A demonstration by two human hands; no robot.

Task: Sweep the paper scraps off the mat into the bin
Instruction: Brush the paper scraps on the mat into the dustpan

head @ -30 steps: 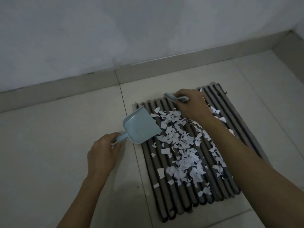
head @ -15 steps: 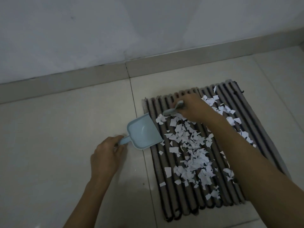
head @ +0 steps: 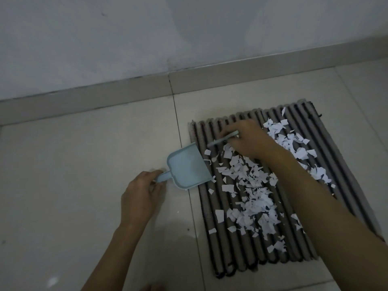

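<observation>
A grey ribbed mat (head: 212, 208) lies on the tiled floor, strewn with several white paper scraps (head: 249, 185). My left hand (head: 139, 196) grips the handle of a light blue dustpan (head: 185, 168), whose mouth rests at the mat's left edge. My right hand (head: 246, 138) holds a small light blue brush (head: 222, 139) near the mat's far edge, just beyond the scraps. The brush's bristles are hidden under my hand. No bin is in view.
A pale wall (head: 147, 38) with a tiled skirting (head: 126, 93) runs along the far side. Beige floor tiles (head: 73, 185) spread to the left of the mat and in front of it.
My right hand with the brush has shifted slightly across the mat's far edge. The dustpan stays at the mat's left edge. The camera view has drifted left.
</observation>
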